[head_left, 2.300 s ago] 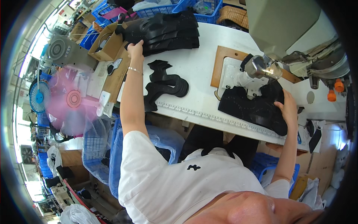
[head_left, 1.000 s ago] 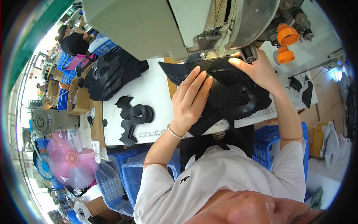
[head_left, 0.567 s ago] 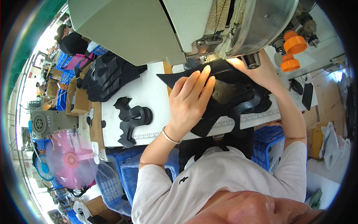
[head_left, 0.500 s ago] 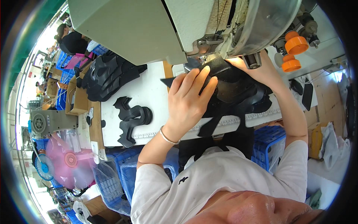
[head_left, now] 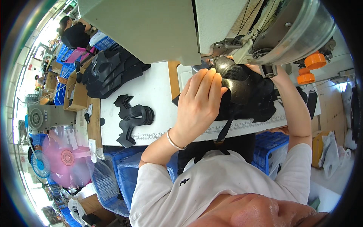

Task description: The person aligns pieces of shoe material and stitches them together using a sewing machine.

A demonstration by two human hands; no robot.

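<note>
Under the head of the sewing machine (head_left: pixel 223 47) lies a black piece that looks like a shoe upper (head_left: pixel 240 85), with a shiny, finely textured bulge. My left hand (head_left: pixel 200 98) is closed at its left edge, fingers pressed together and pointing toward the machine, thumb at the side near the bulge. A bracelet circles that wrist. At the far right edge of the black piece is my right hand (head_left: pixel 259 70); the machine head hides its fingers. Black material hangs over the table's front edge, a narrow strip lowest. The needle area is mostly hidden.
Left on the white table (head_left: pixel 159 96) lie a pile of black pieces (head_left: pixel 109 72) and a stack of wavy black cutouts (head_left: pixel 134 117). Blue crates (head_left: pixel 268 149) stand below the front edge. A pink fan (head_left: pixel 68 157) and a cardboard box (head_left: pixel 77 94) are left; another person (head_left: pixel 73 36) sits beyond.
My left hand's fingers have drawn together from a spread position. The black piece has shifted and turned, its textured bulge now facing up more, and less material hangs over the front edge.
</note>
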